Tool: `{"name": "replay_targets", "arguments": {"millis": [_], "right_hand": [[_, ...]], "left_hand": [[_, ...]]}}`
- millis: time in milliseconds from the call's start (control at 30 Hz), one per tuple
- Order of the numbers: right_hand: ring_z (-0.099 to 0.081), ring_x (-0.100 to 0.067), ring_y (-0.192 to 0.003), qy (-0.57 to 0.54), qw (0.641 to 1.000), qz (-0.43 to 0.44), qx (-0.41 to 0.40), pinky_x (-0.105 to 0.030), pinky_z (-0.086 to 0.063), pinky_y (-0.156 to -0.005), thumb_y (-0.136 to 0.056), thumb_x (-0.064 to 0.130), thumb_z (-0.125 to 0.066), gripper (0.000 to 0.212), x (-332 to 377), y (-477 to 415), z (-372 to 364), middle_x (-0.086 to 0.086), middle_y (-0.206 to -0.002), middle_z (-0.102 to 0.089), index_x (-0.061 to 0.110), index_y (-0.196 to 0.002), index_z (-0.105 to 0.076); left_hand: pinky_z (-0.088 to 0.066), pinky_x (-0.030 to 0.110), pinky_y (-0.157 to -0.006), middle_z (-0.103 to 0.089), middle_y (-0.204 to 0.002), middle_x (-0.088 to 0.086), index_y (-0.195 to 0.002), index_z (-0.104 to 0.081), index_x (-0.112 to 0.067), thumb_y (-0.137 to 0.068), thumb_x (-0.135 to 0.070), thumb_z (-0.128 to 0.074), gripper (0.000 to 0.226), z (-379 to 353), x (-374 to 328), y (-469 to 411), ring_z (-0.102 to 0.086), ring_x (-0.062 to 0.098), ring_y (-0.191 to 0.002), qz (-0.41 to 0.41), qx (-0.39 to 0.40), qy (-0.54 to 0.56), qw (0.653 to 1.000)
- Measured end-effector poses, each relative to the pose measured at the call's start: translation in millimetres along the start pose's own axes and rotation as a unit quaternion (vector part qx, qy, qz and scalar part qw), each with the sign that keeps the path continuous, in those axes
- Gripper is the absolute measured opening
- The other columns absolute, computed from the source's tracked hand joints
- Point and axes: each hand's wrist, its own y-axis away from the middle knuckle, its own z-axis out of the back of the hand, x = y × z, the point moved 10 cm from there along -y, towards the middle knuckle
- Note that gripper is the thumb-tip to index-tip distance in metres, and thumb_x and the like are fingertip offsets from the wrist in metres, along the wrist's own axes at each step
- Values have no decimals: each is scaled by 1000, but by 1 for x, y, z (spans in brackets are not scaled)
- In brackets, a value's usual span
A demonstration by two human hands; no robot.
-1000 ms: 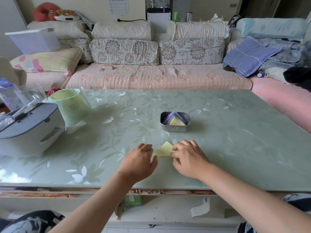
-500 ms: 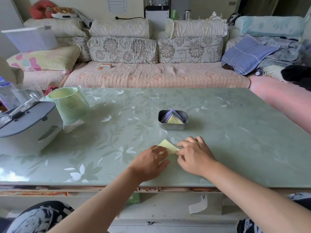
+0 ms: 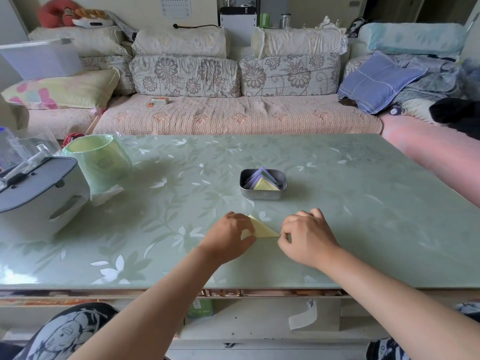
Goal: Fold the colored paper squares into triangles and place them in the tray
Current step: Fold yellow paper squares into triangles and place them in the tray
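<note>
Centrally, left hand (image 3: 230, 236) gripped yellow paper (image 3: 262, 229) at left end, right hand (image 3: 307, 239) pinched right corner, on table (image 3: 363, 209); tray (image 3: 261, 196) beyond held triangles (image 3: 265, 184).

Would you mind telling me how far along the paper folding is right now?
Done: several purple and yellow triangles sit in the tray. In hand: a yellow paper, already triangle-shaped, lies on the table, the left hand holding one corner, the right hand pinching the other. Left: finish the crease and move it to the tray; no unfolded squares are visible.
</note>
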Motion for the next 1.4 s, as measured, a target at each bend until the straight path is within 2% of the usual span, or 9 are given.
{"name": "replay_targets", "arguments": {"millis": [100, 233, 600, 800, 933, 1033, 1167, 1267, 1400], "right_hand": [[-61, -13, -106, -75, 997, 14, 4, -32, -29, -86, -87, 45, -54, 28, 3, -7, -1, 14, -109, -68, 33, -107, -70], [-58, -17, -116, -105, 992, 61, 33, -34, -41, -94, -86, 46, -65, 46, 12, -16, -6, 11, -123, -64, 31, -128, -61], [-61, -23, -59, 35, 959, 268, -88, -28, -46, -51, -66, 29, -81, 20, 48, -27, -2, 2, -69, -58, 17, -77, -70], [-57, -6, -77, -273, 961, 14, 51, -26, -44, -77, -85, 23, -69, 54, 14, -42, -19, 12, -93, -66, 28, -136, -54], [-55, -4, -61, -439, 887, -91, 112, -22, -45, -65, -87, 17, -69, 59, 4, -44, -29, 12, -75, -65, 29, -140, -47], [-58, -13, -63, -512, 842, -125, 117, -25, -43, -64, -91, 17, -66, 55, 4, -46, -24, 8, -75, -70, 27, -141, -46], [-63, -16, -68, -607, 781, -132, 56, -24, -41, -62, -97, 28, -56, 38, 0, -48, -9, 0, -88, -73, 27, -135, -50], [-58, -7, -77, -481, 874, -50, -32, -18, -43, -75, -88, 14, -56, 42, 3, -48, 17, 8, -101, -63, 30, -127, -57], [-55, -16, -107, -213, 957, 150, -125, -30, -42, -95, -70, 4, -73, 54, 34, -38, 42, 1, -125, -53, 24, -120, -65]], "left_hand": [[-47, 29, -84, -70, -114, 3, -118, -72, -19, -89, -32, -70, 32, -2, 2, -5, -58, 26, -102, -32, -2, -24, 999], [-54, 31, -56, -72, -82, 3, -95, -75, -13, -90, -31, -57, 26, -5, -8, -9, -60, 27, -72, -126, -19, -93, 987], [-53, 30, -64, -69, -86, -1, -108, -73, -18, -86, -54, -53, 47, -2, -1, -14, -59, 22, -80, -117, -22, -57, 991], [-50, 28, -59, -67, -75, -2, -111, -71, -19, -86, -48, -53, 42, 6, -10, -13, -60, 22, -71, -142, -55, -77, 985], [-48, 26, -52, -68, -75, 0, -112, -69, -14, -85, -46, -56, 44, 14, -13, -11, -61, 22, -66, -149, -88, -79, 982], [-43, 27, -43, -63, -61, 2, -91, -72, -14, -91, -30, -52, 26, 25, -9, -10, -59, 26, -55, -117, -133, -79, 981], [-37, 29, -51, -56, -58, 9, -74, -67, -12, -93, -21, -57, 23, 36, 23, -17, -42, 19, -52, 85, -135, 37, 986], [-47, 31, -56, -60, -67, 19, -71, -68, -9, -92, -22, -59, 27, 30, 47, -11, -46, 15, -55, 247, -126, 286, 917], [-60, 37, -75, -75, -87, 16, -92, -74, -6, -94, -14, -63, 14, -6, 42, 2, -72, 25, -76, 370, -75, 586, 717]]}}
